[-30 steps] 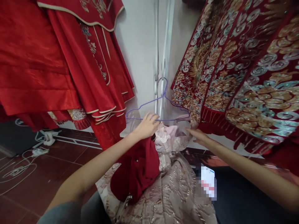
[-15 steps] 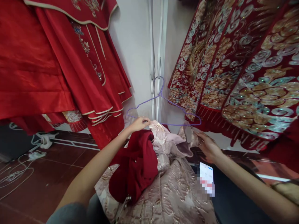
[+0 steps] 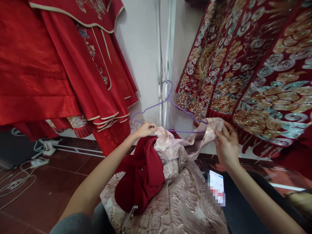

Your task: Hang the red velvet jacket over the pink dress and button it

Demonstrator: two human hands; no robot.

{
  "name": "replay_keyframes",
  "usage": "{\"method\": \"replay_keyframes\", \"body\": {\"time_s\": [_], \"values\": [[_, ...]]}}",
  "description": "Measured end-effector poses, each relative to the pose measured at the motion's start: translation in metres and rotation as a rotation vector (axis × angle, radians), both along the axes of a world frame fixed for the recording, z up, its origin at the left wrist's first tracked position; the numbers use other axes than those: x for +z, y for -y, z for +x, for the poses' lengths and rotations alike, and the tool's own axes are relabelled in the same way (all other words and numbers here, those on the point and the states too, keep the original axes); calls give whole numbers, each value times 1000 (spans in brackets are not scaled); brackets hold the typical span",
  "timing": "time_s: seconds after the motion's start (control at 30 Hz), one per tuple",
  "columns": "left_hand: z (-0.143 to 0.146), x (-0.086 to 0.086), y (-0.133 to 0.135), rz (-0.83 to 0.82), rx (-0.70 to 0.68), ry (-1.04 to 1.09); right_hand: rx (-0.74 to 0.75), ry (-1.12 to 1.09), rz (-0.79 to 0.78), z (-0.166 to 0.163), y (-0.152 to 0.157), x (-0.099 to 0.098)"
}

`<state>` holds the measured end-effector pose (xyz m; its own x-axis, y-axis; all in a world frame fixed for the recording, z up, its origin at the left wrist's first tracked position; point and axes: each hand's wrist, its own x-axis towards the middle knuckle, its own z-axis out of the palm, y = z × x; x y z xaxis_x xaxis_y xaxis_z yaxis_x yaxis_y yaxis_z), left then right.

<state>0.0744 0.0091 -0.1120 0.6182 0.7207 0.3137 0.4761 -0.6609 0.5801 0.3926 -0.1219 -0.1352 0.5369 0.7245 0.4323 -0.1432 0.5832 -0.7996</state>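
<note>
A purple wire hanger (image 3: 168,104) hangs in front of the white wall, its hook over a white bar. My left hand (image 3: 145,129) is closed on the hanger's lower bar at the left together with an edge of the pink brocade garment (image 3: 180,195). My right hand (image 3: 226,144) pinches the garment's other edge and holds it up at the hanger's right end. A dark red cloth (image 3: 142,174) lies over my left forearm and on the pink garment, which spreads across my lap.
Red satin robes (image 3: 60,61) hang at the left. Red panels embroidered in gold and silver (image 3: 255,71) hang at the right. A phone (image 3: 216,187) rests on my right thigh. White cables (image 3: 21,172) and a power strip lie on the dark red tiled floor.
My right hand has taken hold of the pink garment's edge and lifted it up to the hanger's right end. My left hand closed on the hanger bar and stayed there.
</note>
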Motion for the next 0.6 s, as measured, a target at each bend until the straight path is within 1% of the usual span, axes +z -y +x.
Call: {"method": "replay_keyframes", "body": {"time_s": [0.17, 0.23, 0.27, 0.33, 0.4, 0.47, 0.53, 0.6], "values": [[3, -3, 3, -35, -35, 51, 187, 310, -43, -19, -17, 31], [5, -3, 6, -66, -47, 84, 217, 448, -45, -25, -25, 45], [6, -4, 7, -83, -51, 97, 205, 530, -37, -27, -29, 52], [7, -4, 9, -109, -53, 115, 114, 727, -26, -26, -36, 65], [8, -4, 10, -124, -51, 124, -46, 913, -43, -20, -42, 75], [10, -6, 10, -140, -52, 124, -184, 1051, -84, -12, -48, 79], [14, -8, 10, -136, -26, 114, -234, 1163, -106, -4, -53, 80], [20, -10, 10, -116, 20, 104, -241, 1277, -111, 2, -58, 78]]}}
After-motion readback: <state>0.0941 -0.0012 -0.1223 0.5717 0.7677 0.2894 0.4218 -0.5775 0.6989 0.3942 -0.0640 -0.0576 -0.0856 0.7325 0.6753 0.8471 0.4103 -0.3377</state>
